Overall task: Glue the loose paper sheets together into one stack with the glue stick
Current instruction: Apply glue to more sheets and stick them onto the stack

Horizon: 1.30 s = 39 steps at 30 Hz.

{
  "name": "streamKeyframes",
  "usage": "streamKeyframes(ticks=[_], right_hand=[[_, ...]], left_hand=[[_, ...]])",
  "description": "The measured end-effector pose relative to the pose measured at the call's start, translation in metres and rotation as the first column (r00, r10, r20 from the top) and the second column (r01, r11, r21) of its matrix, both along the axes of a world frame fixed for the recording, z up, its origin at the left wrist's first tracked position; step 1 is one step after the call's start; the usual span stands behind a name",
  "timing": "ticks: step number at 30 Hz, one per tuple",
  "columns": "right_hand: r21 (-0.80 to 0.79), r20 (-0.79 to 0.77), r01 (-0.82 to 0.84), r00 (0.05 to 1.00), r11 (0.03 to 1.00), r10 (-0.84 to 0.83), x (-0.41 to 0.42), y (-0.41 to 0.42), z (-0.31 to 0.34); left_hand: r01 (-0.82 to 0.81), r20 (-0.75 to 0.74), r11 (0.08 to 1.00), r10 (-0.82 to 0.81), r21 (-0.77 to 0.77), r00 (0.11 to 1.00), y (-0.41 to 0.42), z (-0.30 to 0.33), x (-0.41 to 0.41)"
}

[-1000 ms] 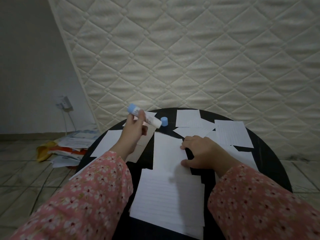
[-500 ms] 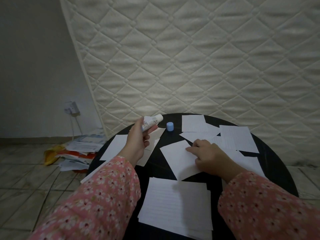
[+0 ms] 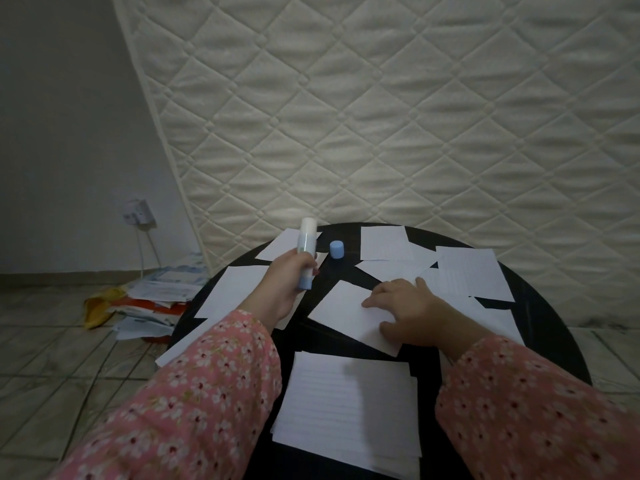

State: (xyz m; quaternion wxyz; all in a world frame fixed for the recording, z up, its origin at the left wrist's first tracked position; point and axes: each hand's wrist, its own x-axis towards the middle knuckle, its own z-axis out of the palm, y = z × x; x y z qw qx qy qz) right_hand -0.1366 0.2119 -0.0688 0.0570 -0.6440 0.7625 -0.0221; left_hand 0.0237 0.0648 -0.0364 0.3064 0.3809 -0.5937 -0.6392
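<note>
Paper sheets (image 3: 469,273) are scattered over a round black table (image 3: 540,327), and one loose sheet (image 3: 346,313) is pinned flat under the right hand (image 3: 407,306), whose fingers are spread and laid straight on it, thumb out toward the near corner. That sheet lies skewed, its near corner just short of the lined stack (image 3: 346,403), which sits nearer the body than both hands and reaches close to the table's near edge. A narrow strip of bare black surface is seen between the pinned sheet and the stack, and another between the two hands. The glue stick (image 3: 306,252) is gripped by the left hand (image 3: 284,289), the fingers curled round its lower half; it is held almost upright above the table, the white end up and the blue base below the fist. Its blue cap (image 3: 336,249) stands on the table just to the right of the stick and beyond the right hand, apart from both. Further sheets lie beneath and to the left of the left hand, one overhanging the table's left edge. Beyond the far rim a quilted mattress (image 3: 381,116) leans, very near the table. On the tiled floor to the left of the left hand a heap of papers (image 3: 156,299) is seen below a wall socket (image 3: 138,213). No containers are shown.
</note>
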Motion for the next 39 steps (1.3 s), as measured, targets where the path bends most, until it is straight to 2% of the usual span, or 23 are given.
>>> streamKeyframes(ticks=[3,5,8,10,14,20,28,30,32,34,36,39], right_hand=[[0.047,0.019,-0.023,1.000,0.999,0.022,-0.003,0.000,0.001],[0.061,0.007,-0.041,0.999,0.997,0.041,-0.004,0.000,0.001],[0.009,0.038,-0.072,0.997,0.997,0.072,-0.004,0.002,-0.001],[-0.039,0.066,-0.097,0.993,0.995,0.099,-0.004,0.005,-0.003],[-0.122,0.020,-0.156,0.987,0.980,0.159,-0.005,0.008,-0.007],[-0.225,0.124,-0.188,0.968,0.956,0.219,-0.002,0.005,-0.017],[-0.244,0.187,-0.149,0.962,0.958,0.197,0.002,0.008,-0.015],[-0.249,0.171,-0.143,0.967,0.958,0.189,0.000,0.009,-0.013],[-0.239,0.121,-0.125,0.980,0.963,0.157,-0.004,0.013,-0.007],[-0.217,0.088,-0.071,0.992,0.974,0.092,-0.009,0.021,0.001],[-0.202,0.065,-0.003,0.998,0.979,0.017,-0.016,0.033,0.010],[-0.169,0.043,0.114,0.993,0.979,-0.108,-0.029,0.053,0.017]], left_hand=[[-0.021,0.075,0.988,0.033,-0.156,0.997,-0.003,-0.007,-0.001],[-0.035,0.084,0.983,0.051,-0.180,0.995,-0.006,-0.013,0.001],[-0.059,0.216,0.930,0.145,-0.363,0.966,-0.010,-0.021,0.003],[-0.073,0.252,0.889,0.205,-0.451,0.946,-0.011,-0.025,0.002],[-0.086,0.234,0.880,0.217,-0.468,0.948,-0.007,-0.024,-0.005],[0.016,0.298,0.888,0.137,-0.459,0.945,-0.011,-0.025,-0.014],[-0.025,0.275,0.920,0.142,-0.390,0.951,-0.013,-0.027,-0.005],[-0.061,0.303,0.889,0.218,-0.453,0.928,-0.010,-0.023,0.004],[-0.061,0.325,0.820,0.292,-0.569,0.899,-0.006,-0.020,0.014],[0.027,0.366,0.751,0.289,-0.660,0.884,-0.001,-0.018,0.023],[0.219,0.490,0.703,0.207,-0.676,0.847,0.004,-0.019,0.032],[0.524,0.702,0.581,0.121,-0.623,0.702,0.008,-0.026,0.040]])
